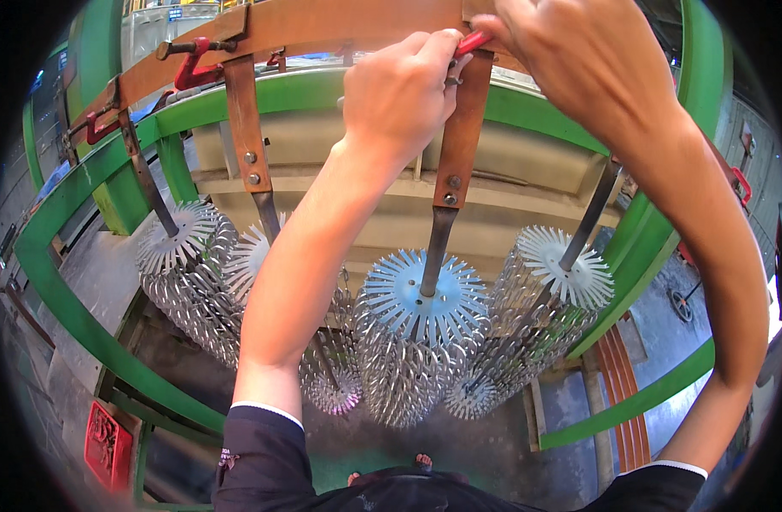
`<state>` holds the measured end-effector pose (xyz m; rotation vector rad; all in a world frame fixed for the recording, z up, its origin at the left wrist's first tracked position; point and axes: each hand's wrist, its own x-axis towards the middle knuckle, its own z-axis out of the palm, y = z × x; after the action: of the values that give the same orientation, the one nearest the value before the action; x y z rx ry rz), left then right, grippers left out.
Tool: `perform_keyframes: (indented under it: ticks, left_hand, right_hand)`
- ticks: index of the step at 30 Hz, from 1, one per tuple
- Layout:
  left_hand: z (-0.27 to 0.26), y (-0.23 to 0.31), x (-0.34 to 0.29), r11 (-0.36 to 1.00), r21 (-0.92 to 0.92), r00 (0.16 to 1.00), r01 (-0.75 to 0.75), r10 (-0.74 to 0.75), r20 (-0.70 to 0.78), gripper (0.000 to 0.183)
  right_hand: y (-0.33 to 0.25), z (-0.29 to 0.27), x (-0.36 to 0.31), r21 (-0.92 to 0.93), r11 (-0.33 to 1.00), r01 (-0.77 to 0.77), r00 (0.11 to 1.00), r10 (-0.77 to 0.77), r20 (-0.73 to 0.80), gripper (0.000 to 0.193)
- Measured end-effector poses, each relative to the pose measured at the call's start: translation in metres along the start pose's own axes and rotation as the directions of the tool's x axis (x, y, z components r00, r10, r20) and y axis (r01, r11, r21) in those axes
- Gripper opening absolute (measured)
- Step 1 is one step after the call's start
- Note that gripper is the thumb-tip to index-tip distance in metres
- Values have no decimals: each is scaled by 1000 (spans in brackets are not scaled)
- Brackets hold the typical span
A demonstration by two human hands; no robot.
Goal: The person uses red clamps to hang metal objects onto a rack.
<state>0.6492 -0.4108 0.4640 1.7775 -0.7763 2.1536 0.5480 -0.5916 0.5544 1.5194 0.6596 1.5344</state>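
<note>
My left hand (399,94) is closed around a red clamp (473,41) at the copper-coloured beam (340,30). My right hand (591,60) reaches in from the right, its curled fingers against the clamp's other end; the top edge cuts off part of this hand. Below them a copper-coloured hanger strap (463,128), bolted to a dark rod (438,247), hangs from the beam. The rod ends at a slotted round disc (416,294) with many shiny metal links (412,367) hanging around it. My left forearm partly hides a neighbouring disc (247,260).
Similar racks hang at the left (177,239) and right (566,264). More red clamps (194,68) grip the beam to the left. A green frame (75,316) curves around the racks. At lower left stands a red bin (109,444) holding dark parts.
</note>
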Motion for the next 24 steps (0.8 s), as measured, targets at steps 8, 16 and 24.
perform_keyframes:
  ticks: [8, 16, 24]
  left_hand:
    - [1, -2, 1, 1000, -2, 1000, 25, -25, 18, 26]
    - [6, -1, -3, 998, -26, 998, 59, -59, 7, 24]
    - [0, 0, 3, 998, -40, 998, 55, -54, 27, 24]
  right_hand:
    - [-10, 4, 1, 2, 993, -116, 991, 116, -73, 43]
    - [-6, -10, -7, 67, 997, -42, 999, 42, 4, 34]
    - [5, 15, -23, 401, 912, -86, 975, 160, -156, 45]
